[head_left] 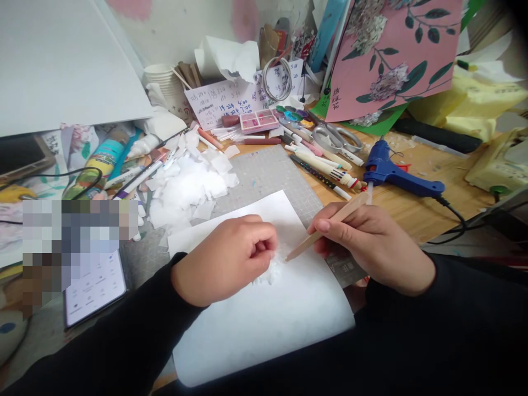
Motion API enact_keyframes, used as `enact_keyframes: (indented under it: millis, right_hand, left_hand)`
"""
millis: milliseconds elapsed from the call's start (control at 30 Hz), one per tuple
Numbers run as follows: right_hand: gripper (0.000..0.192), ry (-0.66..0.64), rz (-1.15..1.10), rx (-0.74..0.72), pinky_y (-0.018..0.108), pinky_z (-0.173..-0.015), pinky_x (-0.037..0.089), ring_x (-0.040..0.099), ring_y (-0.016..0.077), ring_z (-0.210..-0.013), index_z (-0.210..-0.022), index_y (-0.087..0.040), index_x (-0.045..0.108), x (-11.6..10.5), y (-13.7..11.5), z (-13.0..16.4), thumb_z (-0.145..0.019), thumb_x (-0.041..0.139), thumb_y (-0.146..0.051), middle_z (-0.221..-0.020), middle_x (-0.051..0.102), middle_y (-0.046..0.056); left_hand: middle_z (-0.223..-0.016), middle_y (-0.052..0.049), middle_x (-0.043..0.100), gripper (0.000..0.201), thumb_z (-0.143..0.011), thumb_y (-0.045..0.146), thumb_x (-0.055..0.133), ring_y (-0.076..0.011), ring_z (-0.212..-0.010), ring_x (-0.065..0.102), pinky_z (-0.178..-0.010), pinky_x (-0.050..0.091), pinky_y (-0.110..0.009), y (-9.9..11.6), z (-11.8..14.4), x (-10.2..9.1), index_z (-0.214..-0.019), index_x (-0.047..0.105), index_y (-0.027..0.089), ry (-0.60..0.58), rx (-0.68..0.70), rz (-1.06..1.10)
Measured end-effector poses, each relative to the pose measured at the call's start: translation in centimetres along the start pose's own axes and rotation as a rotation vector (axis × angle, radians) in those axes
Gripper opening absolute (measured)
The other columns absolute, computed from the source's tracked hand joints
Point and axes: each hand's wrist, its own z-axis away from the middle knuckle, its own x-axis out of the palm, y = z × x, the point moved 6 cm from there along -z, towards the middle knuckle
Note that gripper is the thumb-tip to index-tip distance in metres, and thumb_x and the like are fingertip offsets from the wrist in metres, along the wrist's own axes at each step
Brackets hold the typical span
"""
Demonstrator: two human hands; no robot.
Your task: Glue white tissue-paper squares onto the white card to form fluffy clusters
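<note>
My right hand [371,247] is closed around a flat wooden stick [330,226], held slanting like a pen. Its lower tip points at a small ruffled white cluster [271,273] on a white sheet of paper [256,330]. Over that cluster, my left hand [231,256] is closed with thumb and forefinger pinched; whatever sits between the fingertips is hidden. White against white, the cluster's edges are hard to make out. Many cut white paper pieces [193,179] lie heaped beyond my left hand.
A grey cutting mat [264,170] lies under the sheet. A blue glue gun [400,173] rests at the right, near scissors [336,137] and several pens [322,176]. A phone [94,286] lies at left. Behind stands a pink flower picture [396,60].
</note>
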Motion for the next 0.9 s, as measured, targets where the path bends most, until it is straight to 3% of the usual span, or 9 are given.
enact_keyframes:
  millis: [167,333,467,700,900]
  right_hand:
    - [0.025,0.04,-0.098,0.078,0.02,-0.038,0.034,0.051,0.0082,-0.045,-0.078,-0.016,0.066,0.0,1.0,-0.1,-0.088,0.059,-0.038,-0.058,0.062,-0.001]
    - [0.029,0.033,-0.039,0.04,0.021,-0.043,0.036,0.053,0.0097,-0.05,-0.073,-0.016,0.067,0.3,0.7,-0.3,-0.088,0.059,-0.04,-0.062,0.064,0.001]
    - [0.035,0.016,-0.012,-0.009,0.022,-0.048,0.04,0.054,0.01,-0.053,-0.064,-0.016,0.066,0.5,0.1,-0.6,-0.088,0.058,-0.04,-0.065,0.063,0.002]
    - [0.027,0.025,-0.153,0.035,0.021,-0.047,0.039,0.056,0.0102,-0.053,-0.071,-0.017,0.066,0.4,0.7,-0.7,-0.085,0.064,-0.039,-0.062,0.065,0.0]
    - [0.02,0.025,-0.216,0.076,0.02,-0.041,0.033,0.053,0.0087,-0.048,-0.076,-0.018,0.066,0.3,1.3,-0.4,-0.087,0.062,-0.034,-0.056,0.063,-0.002]
  left_hand:
    - [-0.071,0.005,0.053,0.011,-0.076,0.012,0.052,-0.0066,-0.057,0.049,-0.055,0.037,-0.02,-0.1,0.0,0.0,-0.07,0.057,0.019,-0.008,-0.031,0.023]
    - [-0.072,0.004,0.054,0.003,-0.071,0.018,0.06,-0.0088,-0.059,0.05,-0.056,0.039,-0.022,0.0,0.2,-0.1,-0.073,0.058,0.02,-0.028,-0.074,0.032]
    - [-0.071,0.004,0.053,0.017,-0.065,0.026,0.071,-0.0106,-0.062,0.049,-0.057,0.038,-0.023,0.1,0.1,-0.1,-0.07,0.055,0.019,-0.009,-0.075,0.003]
    - [-0.07,0.004,0.054,0.012,-0.076,0.014,0.051,-0.008,-0.058,0.05,-0.056,0.037,-0.021,-0.4,0.0,0.3,-0.068,0.056,0.019,0.012,-0.073,0.025]
    - [-0.069,0.005,0.054,0.013,-0.075,0.011,0.05,-0.0074,-0.057,0.049,-0.055,0.036,-0.021,-0.1,0.0,0.1,-0.067,0.057,0.019,0.013,-0.055,0.008]
